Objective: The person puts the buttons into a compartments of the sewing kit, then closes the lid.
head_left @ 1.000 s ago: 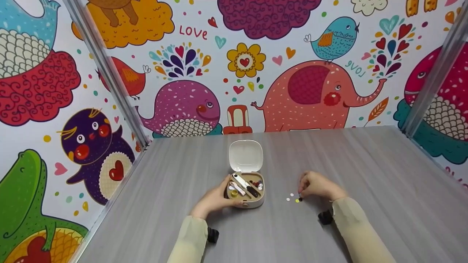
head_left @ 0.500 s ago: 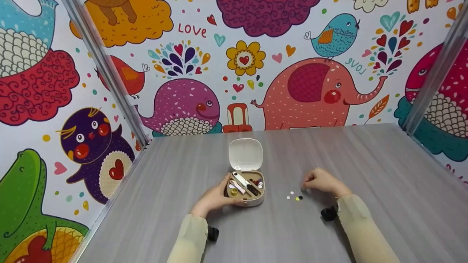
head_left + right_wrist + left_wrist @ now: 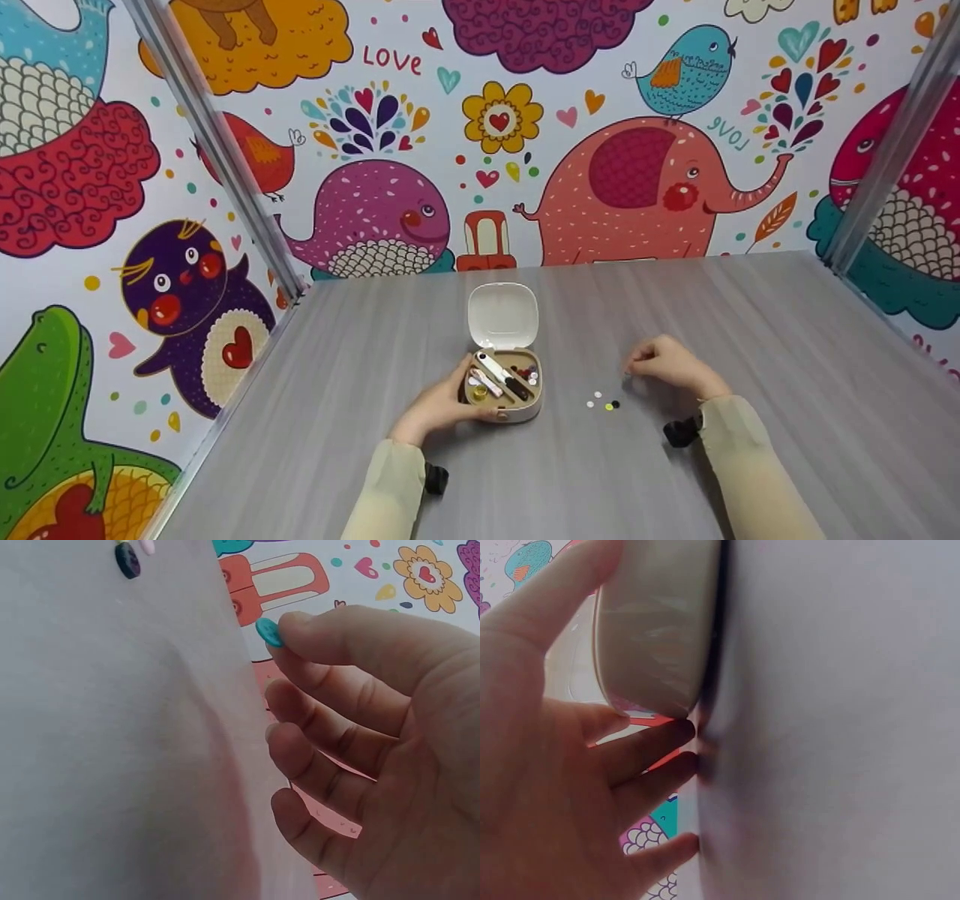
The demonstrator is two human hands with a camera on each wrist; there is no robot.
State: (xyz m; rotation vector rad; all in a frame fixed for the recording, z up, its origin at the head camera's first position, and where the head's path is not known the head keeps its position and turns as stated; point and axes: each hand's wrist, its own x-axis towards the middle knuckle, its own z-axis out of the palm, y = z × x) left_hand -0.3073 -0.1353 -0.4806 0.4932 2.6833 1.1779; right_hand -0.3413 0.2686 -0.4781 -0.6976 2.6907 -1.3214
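Note:
In the right wrist view, my right hand (image 3: 375, 720) pinches a teal button (image 3: 268, 631) between thumb and index finger, the other fingers loosely bent. The head view has this right hand (image 3: 671, 366) low over the table, right of several loose buttons: white (image 3: 598, 394), yellow (image 3: 610, 407) and black (image 3: 616, 404). My left hand (image 3: 439, 405) grips the left side and front of a small box (image 3: 525, 414) whose white lid (image 3: 503, 315) stands up. In the left wrist view the left hand (image 3: 562, 765) has its thumb and a finger against the box wall (image 3: 656, 630).
Inside the box are a white-and-black tool (image 3: 499, 372), a pale pink-and-white item (image 3: 487, 383), a small yellow round item (image 3: 480, 391) and red, white and dark buttons (image 3: 529, 372). A patterned wall (image 3: 420, 135) rises behind the grey table (image 3: 375, 330).
My right hand has moved right and away from the loose buttons, lifting slightly off them with the pinched button. My left hand has kept its grip on the box.

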